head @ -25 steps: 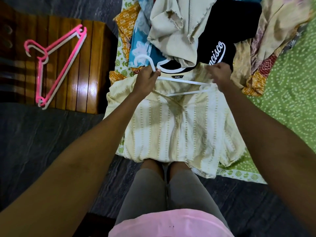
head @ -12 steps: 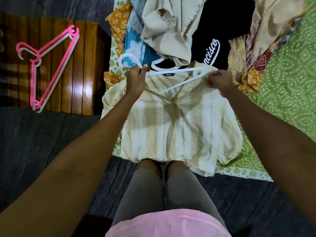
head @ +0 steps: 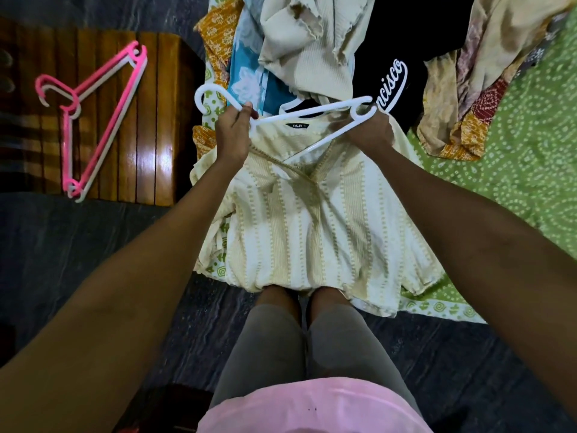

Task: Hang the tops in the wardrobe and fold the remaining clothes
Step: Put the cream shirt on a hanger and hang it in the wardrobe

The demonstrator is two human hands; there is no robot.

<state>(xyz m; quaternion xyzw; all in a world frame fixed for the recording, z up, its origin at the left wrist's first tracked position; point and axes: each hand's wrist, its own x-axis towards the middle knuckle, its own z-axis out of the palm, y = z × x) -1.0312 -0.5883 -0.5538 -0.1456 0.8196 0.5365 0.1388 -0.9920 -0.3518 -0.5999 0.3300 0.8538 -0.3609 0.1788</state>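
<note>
A cream striped top lies flat on the bed edge in front of my knees, its neckline and label facing away from me. My left hand grips a white plastic hanger just below its hook. One hanger arm passes into the neck opening. My right hand grips the top's right shoulder beside the hanger's far end. Behind lies a heap of clothes: a beige ribbed garment, a black printed tee and a blue floral piece.
A green patterned bedsheet covers the bed to the right. At left, a wooden bedside table carries pink and white hangers. Dark stone floor surrounds my legs.
The white hanger has risen off the top and tilted, its far end now higher. My right hand shifted along the shoulder, and the neckline has bunched around the hanger arm.
</note>
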